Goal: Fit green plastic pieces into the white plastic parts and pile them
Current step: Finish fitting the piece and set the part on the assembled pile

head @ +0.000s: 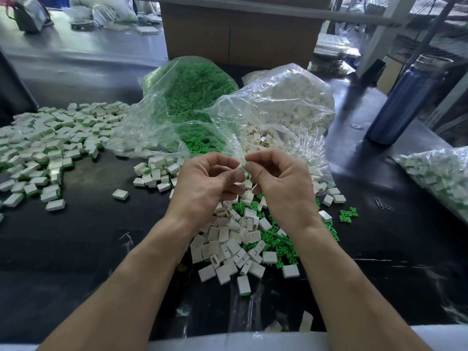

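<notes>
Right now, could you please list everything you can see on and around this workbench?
assembled parts: many, white with green edges, piled on the table's left
green pieces bag: one, clear, back centre
white parts bag: one, clear, right of the green bag
loose white parts: many, white, heap under the hands
loose green pieces: many, green, mixed into the heap's right side
third bag: one, clear, holding white-and-green parts, far right
bottle: one, blue, back right
cardboard box: one, brown, behind the bags
paper clips: two, metal, right
table: one, black
left hand: pinches a white part
right hand: pinches a small piece against it
</notes>
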`<state>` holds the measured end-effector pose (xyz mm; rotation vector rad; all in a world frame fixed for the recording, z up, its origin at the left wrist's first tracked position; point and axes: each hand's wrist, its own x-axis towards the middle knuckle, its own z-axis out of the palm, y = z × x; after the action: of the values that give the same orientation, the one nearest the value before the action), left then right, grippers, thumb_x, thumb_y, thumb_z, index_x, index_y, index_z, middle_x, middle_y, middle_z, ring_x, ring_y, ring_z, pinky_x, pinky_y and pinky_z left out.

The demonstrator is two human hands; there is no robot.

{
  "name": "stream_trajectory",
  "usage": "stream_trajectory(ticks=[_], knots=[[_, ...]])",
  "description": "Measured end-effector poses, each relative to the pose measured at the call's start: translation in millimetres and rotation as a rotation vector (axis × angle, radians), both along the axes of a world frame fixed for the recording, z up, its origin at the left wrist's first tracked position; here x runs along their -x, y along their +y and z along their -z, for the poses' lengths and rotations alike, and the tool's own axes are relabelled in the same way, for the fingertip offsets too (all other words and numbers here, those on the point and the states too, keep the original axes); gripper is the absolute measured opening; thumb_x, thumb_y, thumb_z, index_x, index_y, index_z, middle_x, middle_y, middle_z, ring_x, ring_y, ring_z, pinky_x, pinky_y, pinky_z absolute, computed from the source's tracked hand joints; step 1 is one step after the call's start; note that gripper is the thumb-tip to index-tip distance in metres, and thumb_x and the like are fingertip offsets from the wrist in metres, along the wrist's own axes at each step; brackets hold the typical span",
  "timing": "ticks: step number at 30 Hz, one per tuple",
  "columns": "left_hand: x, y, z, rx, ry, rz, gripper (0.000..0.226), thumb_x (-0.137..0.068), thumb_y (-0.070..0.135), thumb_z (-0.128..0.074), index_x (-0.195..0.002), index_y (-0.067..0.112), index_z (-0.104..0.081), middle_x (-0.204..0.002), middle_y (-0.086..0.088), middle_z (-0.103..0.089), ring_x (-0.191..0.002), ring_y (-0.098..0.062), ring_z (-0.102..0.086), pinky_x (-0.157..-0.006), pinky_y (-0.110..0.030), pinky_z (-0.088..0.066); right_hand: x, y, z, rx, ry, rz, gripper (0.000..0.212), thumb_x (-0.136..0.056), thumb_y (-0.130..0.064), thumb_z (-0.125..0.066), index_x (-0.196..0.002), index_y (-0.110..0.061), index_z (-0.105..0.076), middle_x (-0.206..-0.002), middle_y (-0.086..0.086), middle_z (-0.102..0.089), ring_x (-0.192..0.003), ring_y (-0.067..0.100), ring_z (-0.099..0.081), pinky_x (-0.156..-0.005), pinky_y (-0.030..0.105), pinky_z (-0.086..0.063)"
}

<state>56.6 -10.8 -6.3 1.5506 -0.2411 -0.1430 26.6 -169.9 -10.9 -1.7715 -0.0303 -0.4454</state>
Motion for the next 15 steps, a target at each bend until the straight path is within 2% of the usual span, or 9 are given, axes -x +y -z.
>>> stream_trajectory(ticks=[7, 10, 13, 15], knots=[[1.4, 0.0, 1.3, -0.062, -0.026, -0.017, 0.006, -0.09, 0.013, -0.08, -0.094, 0.01, -0.076, -0.083, -0.007, -0.079, -0.075, -0.021, -0.077, -0.068, -0.028, -0.062, -0.1, -1.0, 0.8, 0.0, 0.0, 0.007, 0.013, -0.096, -0.012, -0.077, -0.102, -0.023, -0.08, -0.084, -0.015, -0.076, -0.076, -0.001, -0.068, -0.072, 0.017, -0.054], [1.1, 0.7, 1.7, -0.113, -0.069, -0.024, 0.003, -0.091, 0.012, -0.078, -0.092, 0.013, -0.075, -0.081, -0.005, -0.078, -0.074, -0.021, -0.076, -0.069, -0.032, -0.062, -0.3, -1.2, 0.6, 0.019, 0.005, 0.016, 0.014, -0.096, -0.011, -0.077, -0.102, -0.023, -0.081, -0.087, -0.013, -0.076, -0.077, -0.001, -0.068, -0.072, 0.016, -0.054], [2.1, 0.6, 2.4, -0.152, -0.129, -0.042, 0.005, -0.092, 0.011, -0.078, -0.09, 0.016, -0.075, -0.081, -0.003, -0.078, -0.074, -0.021, -0.076, -0.065, -0.027, -0.062, -0.1, -1.6, 0.1, 0.035, 0.003, 0.021, 0.014, -0.095, -0.01, -0.077, -0.101, -0.023, -0.081, -0.089, -0.01, -0.077, -0.077, 0.001, -0.069, -0.071, 0.017, -0.054], [2.7, 0.5, 3.4, -0.17, -0.156, -0.054, 0.008, -0.092, 0.012, -0.077, -0.089, 0.019, -0.075, -0.08, -0.002, -0.077, -0.074, -0.022, -0.076, -0.064, -0.029, -0.063, 0.2, -1.4, -0.1, 0.049, 0.003, 0.029, 0.015, -0.095, -0.01, -0.077, -0.101, -0.024, -0.081, -0.09, -0.01, -0.077, -0.076, 0.0, -0.068, -0.071, 0.016, -0.053]])
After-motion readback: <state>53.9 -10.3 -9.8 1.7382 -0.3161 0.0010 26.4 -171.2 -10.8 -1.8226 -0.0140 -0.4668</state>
